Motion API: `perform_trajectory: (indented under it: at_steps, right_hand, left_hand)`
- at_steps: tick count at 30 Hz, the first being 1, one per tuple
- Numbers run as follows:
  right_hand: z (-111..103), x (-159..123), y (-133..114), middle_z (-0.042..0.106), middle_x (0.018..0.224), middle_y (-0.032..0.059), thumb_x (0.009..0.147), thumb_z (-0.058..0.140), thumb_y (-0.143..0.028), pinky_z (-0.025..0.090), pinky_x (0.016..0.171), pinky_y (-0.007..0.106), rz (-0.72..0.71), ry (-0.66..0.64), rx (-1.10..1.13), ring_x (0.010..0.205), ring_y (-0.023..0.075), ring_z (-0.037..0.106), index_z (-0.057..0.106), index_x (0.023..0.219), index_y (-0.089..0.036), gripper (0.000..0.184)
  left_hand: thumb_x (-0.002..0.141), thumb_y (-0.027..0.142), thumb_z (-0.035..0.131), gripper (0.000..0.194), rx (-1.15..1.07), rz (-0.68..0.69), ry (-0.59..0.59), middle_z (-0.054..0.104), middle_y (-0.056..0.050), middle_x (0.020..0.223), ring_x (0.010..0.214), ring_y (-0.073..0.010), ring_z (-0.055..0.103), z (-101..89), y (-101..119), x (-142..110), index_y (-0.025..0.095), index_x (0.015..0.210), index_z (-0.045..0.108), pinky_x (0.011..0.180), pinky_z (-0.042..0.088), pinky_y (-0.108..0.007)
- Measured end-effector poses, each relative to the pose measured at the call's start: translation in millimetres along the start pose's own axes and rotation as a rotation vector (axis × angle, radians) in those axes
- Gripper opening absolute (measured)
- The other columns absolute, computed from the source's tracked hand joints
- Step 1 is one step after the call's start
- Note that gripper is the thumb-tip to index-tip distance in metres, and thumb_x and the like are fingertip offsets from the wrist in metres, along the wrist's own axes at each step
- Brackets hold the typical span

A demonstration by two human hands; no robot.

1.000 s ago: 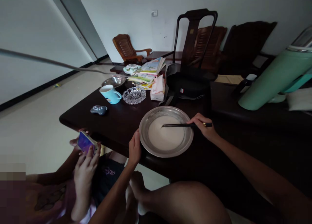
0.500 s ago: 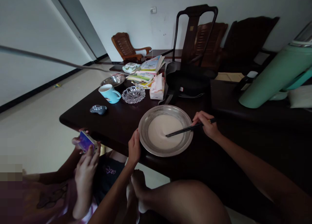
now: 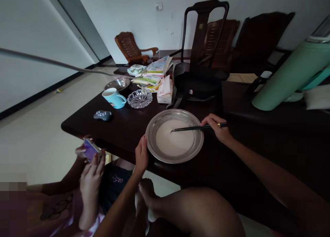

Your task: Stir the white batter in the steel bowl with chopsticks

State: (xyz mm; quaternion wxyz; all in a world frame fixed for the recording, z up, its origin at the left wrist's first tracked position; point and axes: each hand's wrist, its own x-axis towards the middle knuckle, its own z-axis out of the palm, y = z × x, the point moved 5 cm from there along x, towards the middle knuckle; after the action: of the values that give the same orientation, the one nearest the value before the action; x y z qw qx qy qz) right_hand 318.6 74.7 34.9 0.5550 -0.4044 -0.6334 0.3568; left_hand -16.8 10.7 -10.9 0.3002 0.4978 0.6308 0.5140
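Observation:
A round metal bowl stands near the front edge of the dark table, holding a pale, creamy liquid. My left hand grips the bowl's left rim, its fingers partly hidden at the side. In my right hand, above the right rim, is a pair of black chopsticks, closed together. Their tips dip into the liquid left of its middle, and the chopsticks lie nearly level.
Behind the bowl are a black bag, a tissue pack, a glass dish, a blue mug and a game controller. A green flask leans at right. Another person's hands hold a phone at left.
The chopstick tips have swept away from me and slightly left through the liquid. My left hand stays on the bowl's rim. The whole view has shifted slightly.

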Motion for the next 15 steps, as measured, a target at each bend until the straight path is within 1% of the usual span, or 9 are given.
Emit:
perform_trajectory:
  at_steps: [2,3,5,7,9,11,12,13,15]
  right_hand:
    - [-4.2,0.0,1.3,0.068,0.063,0.0015,0.09,0.058,-0.056,0.053,0.06,0.033,0.018,0.08,0.073,0.06,0.0188,0.068,0.069,0.074,-0.023,0.039]
    - [-3.2,-0.2,2.0,0.067,0.06,0.0011,0.091,0.057,-0.057,0.052,0.057,0.032,0.032,0.067,0.104,0.056,0.0183,0.066,0.069,0.075,-0.023,0.039]
    - [3.4,-0.8,0.3,0.069,0.063,0.0022,0.091,0.057,-0.057,0.053,0.059,0.033,0.019,-0.05,0.08,0.058,0.0186,0.066,0.071,0.076,-0.023,0.039]
    - [7.6,-1.5,-3.5,0.072,0.072,0.0041,0.091,0.058,-0.055,0.053,0.069,0.035,-0.042,-0.129,-0.019,0.069,0.02,0.067,0.073,0.075,-0.024,0.038]
    - [3.7,-1.1,-5.6,0.072,0.073,0.0043,0.091,0.059,-0.053,0.053,0.072,0.036,-0.084,-0.061,-0.059,0.073,0.0204,0.067,0.073,0.074,-0.024,0.037]
    - [-2.7,-0.9,-3.4,0.069,0.066,0.0027,0.092,0.056,-0.054,0.052,0.065,0.034,-0.058,0.052,0.014,0.064,0.0191,0.065,0.07,0.075,-0.024,0.038]
    - [-3.6,-1.1,-1.6,0.067,0.062,0.0016,0.093,0.055,-0.055,0.051,0.061,0.033,-0.033,0.074,0.068,0.059,0.0183,0.064,0.069,0.075,-0.024,0.039]
    - [-2.3,-1.3,-0.4,0.066,0.06,0.0009,0.093,0.054,-0.056,0.05,0.058,0.033,-0.011,0.059,0.111,0.055,0.018,0.063,0.069,0.076,-0.024,0.039]
    - [4.4,-2.1,-0.8,0.068,0.062,0.0012,0.092,0.056,-0.057,0.052,0.06,0.033,0.005,-0.044,0.116,0.058,0.0185,0.065,0.07,0.078,-0.024,0.038]
  left_hand:
    - [0.093,0.066,0.038,0.067,0.0,0.003,-0.001,0.068,-0.011,0.129,0.124,-0.0271,0.058,-0.1,-0.4,0.0,0.015,0.127,0.065,0.11,0.039,-0.038]
    - [0.093,0.066,0.038,0.066,-0.001,0.005,0.0,0.068,-0.011,0.129,0.124,-0.027,0.058,-0.2,-0.6,-0.1,0.015,0.127,0.065,0.109,0.04,-0.037]
    - [0.094,0.065,0.038,0.066,-0.005,0.011,-0.003,0.068,-0.01,0.128,0.123,-0.0266,0.059,-0.2,-0.7,-0.1,0.015,0.126,0.066,0.108,0.041,-0.037]
    - [0.094,0.065,0.037,0.065,-0.009,0.014,-0.008,0.069,-0.01,0.126,0.121,-0.0264,0.06,-0.1,-0.7,-0.1,0.016,0.126,0.066,0.106,0.042,-0.036]
    - [0.094,0.065,0.038,0.065,-0.013,0.015,-0.009,0.069,-0.01,0.125,0.12,-0.0267,0.06,0.0,-0.4,-0.2,0.015,0.126,0.066,0.106,0.042,-0.037]
    - [0.094,0.065,0.038,0.065,-0.018,0.013,-0.011,0.069,-0.01,0.126,0.121,-0.0269,0.059,0.3,0.1,-0.3,0.015,0.126,0.066,0.107,0.042,-0.037]
    - [0.094,0.065,0.038,0.065,-0.019,0.013,-0.013,0.069,-0.01,0.126,0.121,-0.0268,0.059,0.5,0.5,-0.4,0.016,0.126,0.066,0.107,0.042,-0.037]
    - [0.094,0.065,0.038,0.065,-0.018,0.014,-0.015,0.069,-0.01,0.126,0.121,-0.0268,0.06,0.6,0.8,-0.5,0.016,0.125,0.066,0.107,0.042,-0.037]
    - [0.094,0.065,0.038,0.065,-0.015,0.013,-0.013,0.07,-0.01,0.124,0.119,-0.0266,0.06,0.7,1.1,-0.4,0.015,0.125,0.066,0.105,0.043,-0.037]
